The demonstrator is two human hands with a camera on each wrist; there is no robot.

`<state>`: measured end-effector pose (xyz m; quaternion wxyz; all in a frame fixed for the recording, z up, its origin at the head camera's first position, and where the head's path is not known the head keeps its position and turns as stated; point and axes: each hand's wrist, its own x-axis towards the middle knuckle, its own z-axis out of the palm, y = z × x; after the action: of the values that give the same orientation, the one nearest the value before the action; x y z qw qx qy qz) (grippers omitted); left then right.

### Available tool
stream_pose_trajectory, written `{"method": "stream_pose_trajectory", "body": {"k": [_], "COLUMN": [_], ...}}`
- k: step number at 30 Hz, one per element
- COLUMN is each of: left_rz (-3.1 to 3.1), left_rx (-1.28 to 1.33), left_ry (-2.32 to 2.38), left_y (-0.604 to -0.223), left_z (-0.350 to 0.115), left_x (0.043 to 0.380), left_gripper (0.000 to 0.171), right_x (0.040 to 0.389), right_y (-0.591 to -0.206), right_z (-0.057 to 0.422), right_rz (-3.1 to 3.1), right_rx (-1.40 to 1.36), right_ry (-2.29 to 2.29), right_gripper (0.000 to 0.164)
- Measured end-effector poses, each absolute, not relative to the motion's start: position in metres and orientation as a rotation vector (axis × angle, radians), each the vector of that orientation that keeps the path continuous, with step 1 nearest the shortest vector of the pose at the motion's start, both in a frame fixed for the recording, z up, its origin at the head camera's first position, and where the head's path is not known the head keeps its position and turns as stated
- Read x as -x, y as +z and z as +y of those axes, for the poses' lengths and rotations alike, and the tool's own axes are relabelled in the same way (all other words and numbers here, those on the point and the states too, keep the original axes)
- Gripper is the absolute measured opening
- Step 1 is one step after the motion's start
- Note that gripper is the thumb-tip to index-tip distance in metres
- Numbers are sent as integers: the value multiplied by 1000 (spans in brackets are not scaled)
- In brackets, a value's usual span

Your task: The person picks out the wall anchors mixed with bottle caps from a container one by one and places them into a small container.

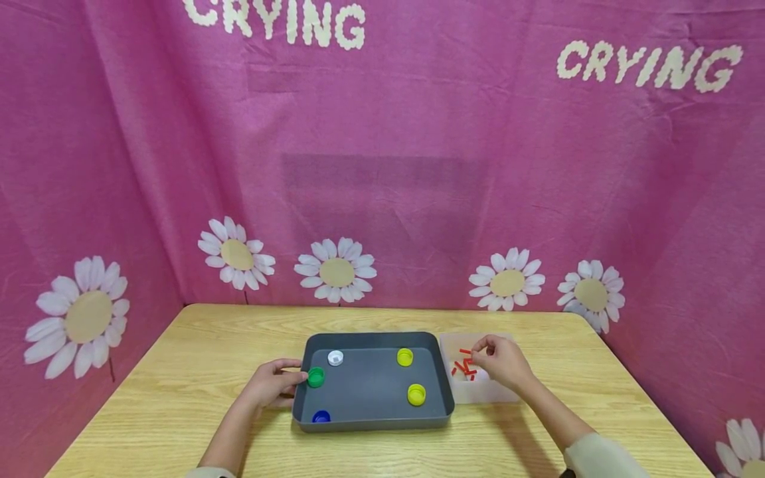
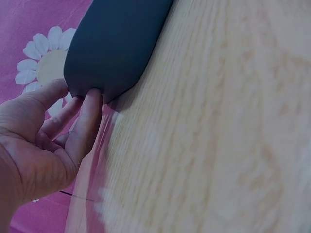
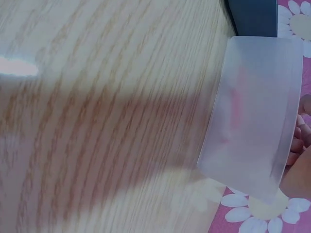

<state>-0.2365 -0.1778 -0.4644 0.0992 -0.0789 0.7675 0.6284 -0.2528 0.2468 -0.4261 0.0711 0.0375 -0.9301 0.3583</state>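
My left hand (image 1: 273,384) grips the left wall of a dark grey tray (image 1: 370,423), thumb at the rim. In the left wrist view its fingertips press against the tray's end. Inside the tray lie a white bottle cap (image 1: 335,358), a green cap (image 1: 315,377), a blue cap (image 1: 321,416) and two yellow caps (image 1: 416,394). My right hand (image 1: 501,362) is over a translucent plastic box (image 1: 490,394), thumb and forefinger pinching the end of a thin red strip (image 1: 465,351). Several more red strips (image 1: 463,366) lie in the box. In the right wrist view the box wall hides the fingertips.
The box stands right against the tray's right side on a light wooden table (image 1: 239,332). Behind and at both sides hangs a pink curtain (image 1: 382,199) with daisies and lettering.
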Motion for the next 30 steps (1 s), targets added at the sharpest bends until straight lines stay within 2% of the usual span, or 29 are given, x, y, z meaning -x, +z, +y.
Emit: {"method": "stream_pose_trajectory", "body": {"k": [12, 30], "left_rz": [2276, 2341], "left_rx": [248, 223], "left_ry": [1854, 1853], "left_y": [-465, -462], "left_z": [-177, -182], "left_x": [238, 237], "left_gripper": [43, 48], "right_x": [252, 251], "right_y": [-424, -407], "right_z": [244, 247], "right_rz": [-2828, -2733], "right_rx": [-212, -172], "right_ry": [1010, 910], "right_gripper": [4, 17]}}
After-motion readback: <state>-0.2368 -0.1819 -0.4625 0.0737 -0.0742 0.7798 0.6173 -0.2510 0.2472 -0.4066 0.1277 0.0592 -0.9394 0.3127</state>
